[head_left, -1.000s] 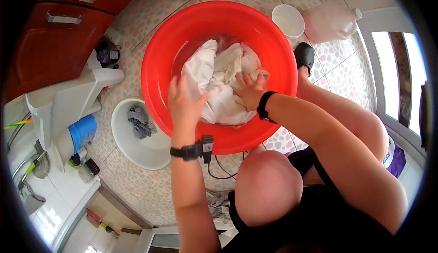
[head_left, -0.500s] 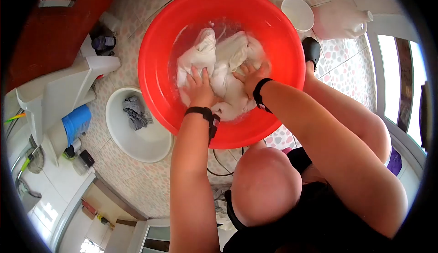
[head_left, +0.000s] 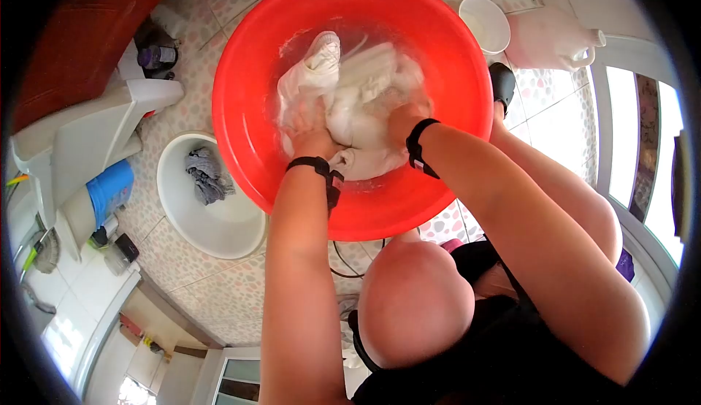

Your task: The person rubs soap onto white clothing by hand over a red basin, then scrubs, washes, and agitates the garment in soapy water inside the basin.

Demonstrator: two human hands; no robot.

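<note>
A wet white garment (head_left: 358,116) lies bunched in water inside a large red basin (head_left: 358,219). One part of the cloth stands up above the water at the upper left. My left hand (head_left: 312,136) presses down into the garment's left side, its fingers sunk in the water and blurred. On the other side, my right hand (head_left: 407,121) is pushed into the cloth near the basin's right, with its fingers hidden by water and fabric. Both wrists wear black bands.
Left of the basin stands a white tub (head_left: 171,193) with grey cloth (head_left: 208,175) inside. A small white bucket (head_left: 485,25) and a pinkish jug (head_left: 551,37) are at the upper right. A blue container (head_left: 111,189) sits at the left. My knees flank the basin's near side.
Both hands have pushed down from resting with spread fingers on the garment to being sunk in the water. The cloth has shifted under them, and the view has moved slightly.
</note>
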